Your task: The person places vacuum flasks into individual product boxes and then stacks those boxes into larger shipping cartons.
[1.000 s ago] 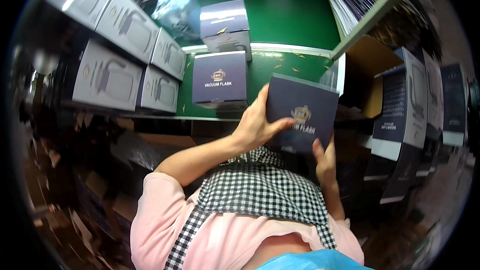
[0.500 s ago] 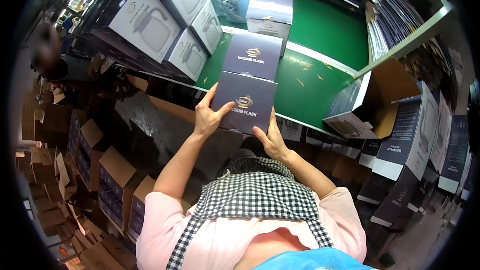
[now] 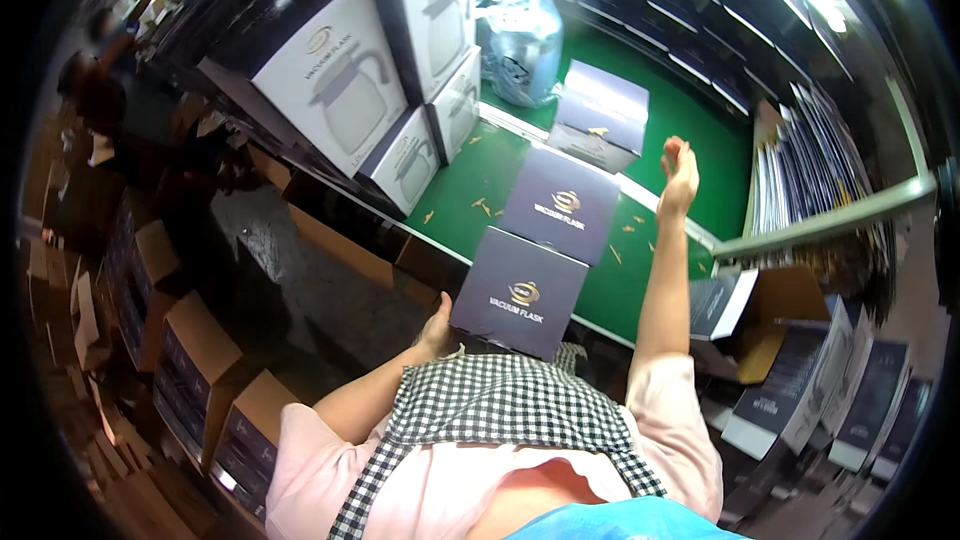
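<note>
Two dark blue vacuum flask boxes lie end to end across the green workbench. The near box (image 3: 525, 290) juts past the bench's front edge toward my apron; the far box (image 3: 560, 202) touches its upper end. My left hand (image 3: 436, 328) supports the near box at its lower left side, thumb raised and the other fingers mostly hidden by the box. Over the bench to the right, my right hand (image 3: 679, 180) is stretched out with nothing in it, its fingers slightly bent. Nearest to it is another flask box (image 3: 603, 115), standing farther back.
White and blue flask boxes (image 3: 335, 80) are stacked at the left. A light blue plastic bag (image 3: 522, 45) stands at the back. Flat cardboard sheets (image 3: 815, 165) fill a rack at the right. Open brown cartons (image 3: 205, 340) stand on the floor at the left.
My right hand has let go of the near box and reached forward and right. My left hand stays by the box, its thumb now off the top. The head view has shifted.
</note>
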